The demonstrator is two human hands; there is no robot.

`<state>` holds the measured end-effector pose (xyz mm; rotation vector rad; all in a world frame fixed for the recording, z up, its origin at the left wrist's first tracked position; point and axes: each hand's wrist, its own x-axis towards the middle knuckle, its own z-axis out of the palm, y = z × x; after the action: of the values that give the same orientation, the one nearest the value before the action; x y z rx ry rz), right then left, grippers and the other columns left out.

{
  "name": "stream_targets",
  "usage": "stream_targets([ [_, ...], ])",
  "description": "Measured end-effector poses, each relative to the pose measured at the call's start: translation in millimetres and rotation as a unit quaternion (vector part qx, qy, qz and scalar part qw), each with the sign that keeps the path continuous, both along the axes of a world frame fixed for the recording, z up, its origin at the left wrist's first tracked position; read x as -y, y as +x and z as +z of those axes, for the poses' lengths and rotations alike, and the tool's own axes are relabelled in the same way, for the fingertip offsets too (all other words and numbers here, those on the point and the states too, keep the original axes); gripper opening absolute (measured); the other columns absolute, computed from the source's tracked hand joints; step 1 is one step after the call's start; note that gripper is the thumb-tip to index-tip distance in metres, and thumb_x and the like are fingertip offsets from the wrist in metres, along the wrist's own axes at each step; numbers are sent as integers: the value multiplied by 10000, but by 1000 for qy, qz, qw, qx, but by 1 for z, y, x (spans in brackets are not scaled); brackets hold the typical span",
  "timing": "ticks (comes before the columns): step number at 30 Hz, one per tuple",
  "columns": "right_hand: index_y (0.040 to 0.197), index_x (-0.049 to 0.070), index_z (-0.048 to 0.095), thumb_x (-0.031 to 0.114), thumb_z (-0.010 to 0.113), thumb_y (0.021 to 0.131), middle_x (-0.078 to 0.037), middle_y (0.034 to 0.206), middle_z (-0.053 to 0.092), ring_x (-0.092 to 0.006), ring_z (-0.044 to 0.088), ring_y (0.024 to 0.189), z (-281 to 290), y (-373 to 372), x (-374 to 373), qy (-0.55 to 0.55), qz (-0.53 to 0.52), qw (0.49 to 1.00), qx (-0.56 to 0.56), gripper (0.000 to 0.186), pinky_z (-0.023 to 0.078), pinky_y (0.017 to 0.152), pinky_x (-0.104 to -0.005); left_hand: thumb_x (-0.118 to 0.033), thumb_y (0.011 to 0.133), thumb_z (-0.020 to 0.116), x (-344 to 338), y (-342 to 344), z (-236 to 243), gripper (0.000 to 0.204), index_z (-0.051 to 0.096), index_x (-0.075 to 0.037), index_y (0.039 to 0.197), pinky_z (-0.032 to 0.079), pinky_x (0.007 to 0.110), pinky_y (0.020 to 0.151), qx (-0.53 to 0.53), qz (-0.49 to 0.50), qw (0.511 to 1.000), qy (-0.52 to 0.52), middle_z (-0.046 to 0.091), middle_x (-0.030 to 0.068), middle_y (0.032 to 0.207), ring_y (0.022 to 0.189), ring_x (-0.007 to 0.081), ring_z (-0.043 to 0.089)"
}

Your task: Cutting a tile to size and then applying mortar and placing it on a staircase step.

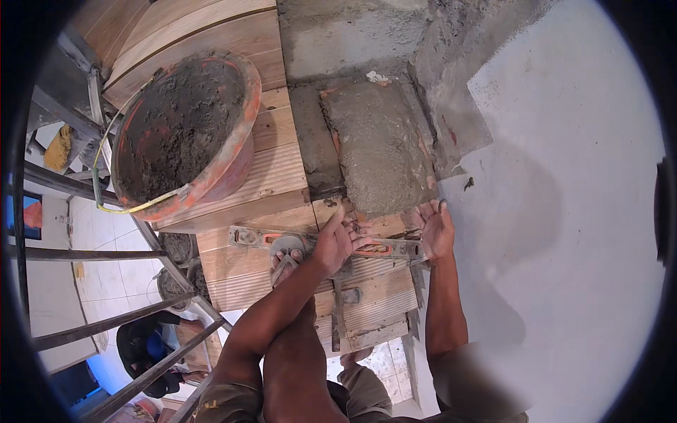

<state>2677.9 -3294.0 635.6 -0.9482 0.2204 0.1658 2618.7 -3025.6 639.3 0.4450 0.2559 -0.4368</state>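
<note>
A rectangular layer of wet grey mortar [384,148] lies in the stair corner, against the rough wall, with reddish edges showing along its sides. My left hand [338,241] is just below its near edge, palm up and fingers apart, holding nothing that I can see. Close to the near right corner is my right hand [435,229], palm turned up and fingers spread; whether its fingertips touch the edge is unclear. Under my hands a spirit level [402,249] with orange details lies across the tiled step.
A large orange bucket of mortar [183,130] with a yellow handle stands on the left steps. My sandalled foot [285,255] is beside the level. A hammer-like tool [338,310] lies lower down. Metal railings [106,254] border the left; beyond them a person [148,352] crouches. A white wall [564,211] rises right.
</note>
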Motion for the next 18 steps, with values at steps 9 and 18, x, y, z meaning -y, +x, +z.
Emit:
stream_targets([
  [9,1259,-37,599,287,673,956,-170,1185,670,-283,647,1095,95,-7,-29,-491,-71,865,79,450,483,983,-394,-501,998,524,1,-2,1,493,490,-89,1266,350,537,1118,-86,2,996,33,515,151,1346,1258,346,497],
  [18,1157,84,671,224,674,870,-129,1065,705,-322,668,972,461,183,-235,-701,-269,209,626,320,526,837,-427,-535,965,583,-9,3,12,656,431,-35,1360,428,489,1078,-52,20,998,-34,564,143,1233,1182,312,558],
])
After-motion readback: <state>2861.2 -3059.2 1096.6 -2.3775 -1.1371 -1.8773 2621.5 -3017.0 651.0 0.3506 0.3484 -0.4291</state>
